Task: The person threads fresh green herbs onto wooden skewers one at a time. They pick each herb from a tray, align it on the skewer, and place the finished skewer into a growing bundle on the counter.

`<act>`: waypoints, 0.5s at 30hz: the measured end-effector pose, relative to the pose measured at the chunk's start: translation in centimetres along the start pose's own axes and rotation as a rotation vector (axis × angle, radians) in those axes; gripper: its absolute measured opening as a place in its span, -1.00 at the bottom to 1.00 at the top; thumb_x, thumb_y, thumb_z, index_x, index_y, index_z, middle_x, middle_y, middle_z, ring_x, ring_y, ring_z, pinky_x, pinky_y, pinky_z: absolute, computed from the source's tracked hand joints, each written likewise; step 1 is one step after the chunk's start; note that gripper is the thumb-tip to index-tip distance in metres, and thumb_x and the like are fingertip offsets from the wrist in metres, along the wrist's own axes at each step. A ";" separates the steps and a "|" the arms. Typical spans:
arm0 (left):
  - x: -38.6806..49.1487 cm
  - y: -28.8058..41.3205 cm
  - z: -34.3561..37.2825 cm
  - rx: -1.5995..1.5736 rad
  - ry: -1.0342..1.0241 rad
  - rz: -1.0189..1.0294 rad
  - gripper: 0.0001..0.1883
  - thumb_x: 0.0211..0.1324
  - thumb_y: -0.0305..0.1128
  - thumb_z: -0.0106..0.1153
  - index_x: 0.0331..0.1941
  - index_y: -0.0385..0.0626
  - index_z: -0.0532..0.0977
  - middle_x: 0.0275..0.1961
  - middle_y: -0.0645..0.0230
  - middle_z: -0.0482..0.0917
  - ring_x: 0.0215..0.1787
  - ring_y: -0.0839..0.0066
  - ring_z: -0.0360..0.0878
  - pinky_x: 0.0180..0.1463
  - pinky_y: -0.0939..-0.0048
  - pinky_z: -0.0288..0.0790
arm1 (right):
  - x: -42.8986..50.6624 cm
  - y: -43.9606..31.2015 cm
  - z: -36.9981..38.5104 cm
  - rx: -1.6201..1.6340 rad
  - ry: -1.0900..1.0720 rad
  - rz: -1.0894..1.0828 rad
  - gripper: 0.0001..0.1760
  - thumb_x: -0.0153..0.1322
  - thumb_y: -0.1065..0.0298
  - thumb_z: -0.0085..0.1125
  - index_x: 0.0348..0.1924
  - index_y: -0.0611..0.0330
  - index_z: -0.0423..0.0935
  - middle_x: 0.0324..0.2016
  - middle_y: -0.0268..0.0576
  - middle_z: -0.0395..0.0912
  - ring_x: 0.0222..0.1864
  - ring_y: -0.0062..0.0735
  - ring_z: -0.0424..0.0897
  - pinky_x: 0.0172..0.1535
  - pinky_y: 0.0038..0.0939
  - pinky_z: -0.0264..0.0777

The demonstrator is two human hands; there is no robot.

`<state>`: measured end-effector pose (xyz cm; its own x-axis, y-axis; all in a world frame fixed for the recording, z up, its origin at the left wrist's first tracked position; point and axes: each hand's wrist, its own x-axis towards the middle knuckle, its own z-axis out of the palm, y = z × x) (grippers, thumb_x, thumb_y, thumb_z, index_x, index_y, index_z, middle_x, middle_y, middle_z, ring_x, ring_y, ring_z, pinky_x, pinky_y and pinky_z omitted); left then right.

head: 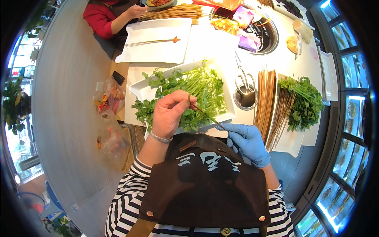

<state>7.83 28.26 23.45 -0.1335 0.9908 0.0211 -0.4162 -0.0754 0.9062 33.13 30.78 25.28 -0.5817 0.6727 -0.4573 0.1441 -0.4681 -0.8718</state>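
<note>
My bare left hand (171,111), with a bracelet at the wrist, pinches a green stem at one end of a thin wooden skewer (219,124). My right hand (247,142) wears a blue glove and grips the skewer's other end. Some green stem lies along the skewer between the hands. Beneath them a white tray (232,114) holds a heap of loose cilantro (189,80), partly hidden by my left hand. To the right, a second white tray (291,145) carries cilantro bunches (308,103) on skewers.
Scissors (245,80) rest in a round metal well (245,100). Beside it lie bare skewers (265,91). A white tray (154,29) holds skewers with one small piece. Across the table a co-worker's hand (136,11) holds a bowl (160,3). Plastic bags (114,142) hang at the left.
</note>
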 end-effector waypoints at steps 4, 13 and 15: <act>0.0 0.3 -0.3 0.052 -0.019 0.013 -0.81 0.21 -0.37 0.26 -0.21 -0.28 0.60 -0.24 0.23 0.61 -0.21 0.44 0.53 -0.08 0.42 0.41 | 0.0 -0.1 -0.2 -0.050 -0.031 0.040 -0.67 0.50 0.52 0.01 0.09 0.19 0.60 -0.59 -0.42 0.54 -0.59 -0.81 0.41 -0.47 -0.69 0.33; 0.6 3.1 -1.1 0.386 -0.213 -0.043 -0.92 0.08 -0.54 0.25 -0.34 -0.29 0.62 -0.29 0.22 0.63 -0.21 0.41 0.55 -0.09 0.37 0.43 | 0.0 -0.4 0.0 -0.131 -0.036 -0.037 -0.70 0.49 0.53 0.02 0.02 0.23 0.64 -0.59 -0.39 0.55 -0.62 -0.83 0.38 -0.53 -0.70 0.27; 0.6 2.5 -1.3 0.396 -0.273 -0.002 -0.92 0.08 -0.55 0.24 -0.33 -0.29 0.63 -0.24 0.19 0.64 -0.16 0.38 0.57 -0.03 0.36 0.44 | 0.1 -0.5 0.2 -0.095 -0.055 -0.006 -0.70 0.49 0.53 0.01 0.03 0.24 0.63 -0.59 -0.38 0.54 -0.63 -0.82 0.37 -0.54 -0.70 0.26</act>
<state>5.49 28.47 25.20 0.1298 0.9882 0.0812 -0.0344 -0.0774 0.9964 32.80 30.93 25.68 -0.6252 0.6418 -0.4440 0.2140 -0.4061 -0.8884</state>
